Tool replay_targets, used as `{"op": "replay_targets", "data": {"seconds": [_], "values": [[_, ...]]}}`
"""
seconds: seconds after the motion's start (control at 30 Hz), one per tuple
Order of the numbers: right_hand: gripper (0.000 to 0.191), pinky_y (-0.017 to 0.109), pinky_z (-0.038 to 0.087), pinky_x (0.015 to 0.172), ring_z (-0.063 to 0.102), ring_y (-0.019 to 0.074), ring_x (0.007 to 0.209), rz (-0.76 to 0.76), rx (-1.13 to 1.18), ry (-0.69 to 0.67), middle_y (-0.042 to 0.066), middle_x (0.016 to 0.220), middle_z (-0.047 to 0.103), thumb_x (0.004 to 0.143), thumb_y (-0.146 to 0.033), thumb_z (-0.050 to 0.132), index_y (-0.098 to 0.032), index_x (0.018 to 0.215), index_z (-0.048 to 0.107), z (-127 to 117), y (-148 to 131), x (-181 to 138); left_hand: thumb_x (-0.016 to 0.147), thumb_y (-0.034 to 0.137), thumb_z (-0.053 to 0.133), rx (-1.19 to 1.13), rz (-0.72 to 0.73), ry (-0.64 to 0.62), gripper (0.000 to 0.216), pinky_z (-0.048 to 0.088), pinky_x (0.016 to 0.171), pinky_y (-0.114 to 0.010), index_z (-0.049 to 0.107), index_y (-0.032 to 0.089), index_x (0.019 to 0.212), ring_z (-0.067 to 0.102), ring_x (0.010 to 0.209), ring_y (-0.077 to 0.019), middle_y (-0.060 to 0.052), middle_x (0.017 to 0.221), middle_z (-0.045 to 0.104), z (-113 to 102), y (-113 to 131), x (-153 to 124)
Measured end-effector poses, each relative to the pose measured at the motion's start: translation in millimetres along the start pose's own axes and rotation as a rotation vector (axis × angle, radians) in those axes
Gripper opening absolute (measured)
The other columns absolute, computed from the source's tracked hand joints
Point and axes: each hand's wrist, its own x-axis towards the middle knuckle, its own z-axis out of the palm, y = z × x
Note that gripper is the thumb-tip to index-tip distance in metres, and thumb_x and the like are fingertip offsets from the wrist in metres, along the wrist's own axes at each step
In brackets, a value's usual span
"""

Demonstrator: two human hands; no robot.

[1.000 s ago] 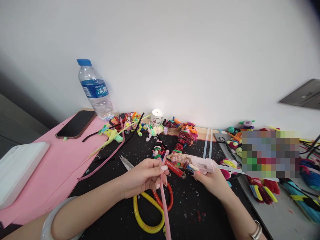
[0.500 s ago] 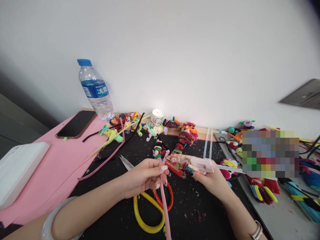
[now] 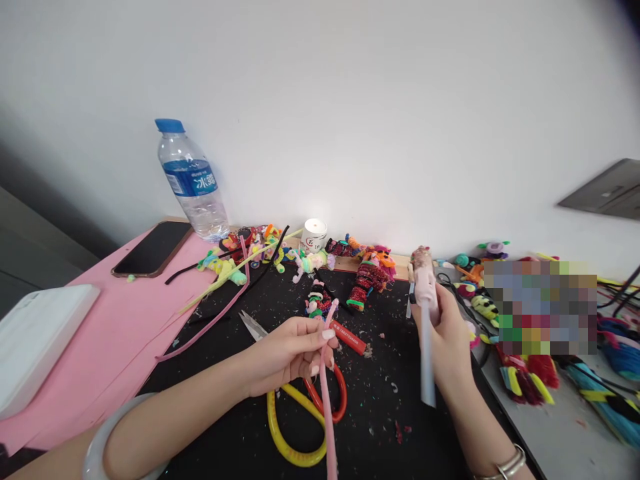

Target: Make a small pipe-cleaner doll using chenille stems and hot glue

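My left hand [image 3: 300,350] pinches a pink pipe cleaner [image 3: 327,407] near its upper end; the rest hangs down past the bottom edge. My right hand [image 3: 445,340] grips a hot glue gun [image 3: 425,283] at the right of the black mat, its crusted nozzle end pointing toward the wall and a pale glue stick jutting out of its rear toward me. Under my left hand lie scissors [image 3: 300,460] with yellow and red handles, blades toward the upper left. Just beyond the left fingertips is a red utility-like bar with white print [image 3: 349,337].
Several pipe-cleaner figures [image 3: 367,283] line the wall beside a small white cup [image 3: 314,235]. A water bottle [image 3: 190,180], a phone [image 3: 153,248] and a white box [image 3: 47,340] stand left on pink paper [image 3: 125,313]. More yarn figures [image 3: 530,383] lie at right, partly pixelated.
The glue gun has moved away from the pink pipe cleaner's tip, to the right, and turned so its nozzle points at the wall. My left hand has stayed nearly still.
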Motion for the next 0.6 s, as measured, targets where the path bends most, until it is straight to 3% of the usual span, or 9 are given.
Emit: {"op": "replay_targets", "data": {"seconds": [0.2, 0.37, 0.43, 0.53, 0.6], "values": [[0.049, 0.045, 0.042, 0.083, 0.055, 0.0326, 0.097, -0.081, -0.348, 0.000, 0.017, 0.109, 0.062, 0.076, -0.029, 0.052, -0.011, 0.121, 0.051, 3.9, 9.9, 2.2, 0.080, 0.025, 0.063, 0.003, 0.002, 0.002, 0.017, 0.036, 0.042, -0.010, 0.062, 0.008, 0.076, 0.048, 0.042, -0.0013, -0.004, 0.062, 0.062, 0.5, -0.8, -1.2], [0.050, 0.050, 0.041, 0.081, 0.053, 0.0359, 0.096, -0.053, -0.500, -0.038, 0.019, 0.109, 0.059, 0.075, -0.028, 0.052, -0.011, 0.123, 0.050, 4.3, 11.6, -0.2, 0.080, 0.026, 0.063, 0.023, -0.002, 0.002, 0.018, 0.034, 0.040, -0.010, 0.062, 0.008, 0.076, 0.047, 0.040, -0.0013, -0.004, 0.060, 0.062, 0.9, 0.3, -2.8], [0.049, 0.053, 0.038, 0.084, 0.049, 0.0375, 0.102, -0.085, -0.466, 0.024, 0.019, 0.113, 0.055, 0.074, -0.028, 0.054, -0.013, 0.121, 0.052, 2.8, 8.5, 0.2, 0.080, 0.027, 0.063, 0.040, -0.002, -0.005, 0.019, 0.032, 0.038, -0.011, 0.062, 0.008, 0.075, 0.046, 0.038, -0.0013, -0.004, 0.059, 0.062, 1.2, 0.9, -3.1], [0.036, 0.048, 0.038, 0.088, 0.048, 0.0328, 0.106, -0.213, -0.197, 0.114, 0.015, 0.114, 0.053, 0.079, -0.028, 0.052, -0.016, 0.113, 0.056, -2.0, 1.4, -0.6, 0.079, 0.027, 0.063, 0.089, -0.004, -0.031, 0.020, 0.030, 0.035, -0.012, 0.063, 0.008, 0.073, 0.044, 0.035, -0.0016, -0.002, 0.055, 0.061, 2.2, 1.2, -3.2], [0.026, 0.039, 0.042, 0.081, 0.053, 0.0269, 0.098, -0.263, 0.051, 0.052, 0.012, 0.107, 0.056, 0.084, -0.026, 0.048, -0.018, 0.106, 0.059, -5.3, -4.9, -4.1, 0.079, 0.027, 0.063, 0.143, -0.016, -0.051, 0.020, 0.028, 0.034, -0.013, 0.065, 0.008, 0.074, 0.044, 0.034, -0.0019, -0.002, 0.053, 0.060, 3.4, 1.1, -3.4]]}}
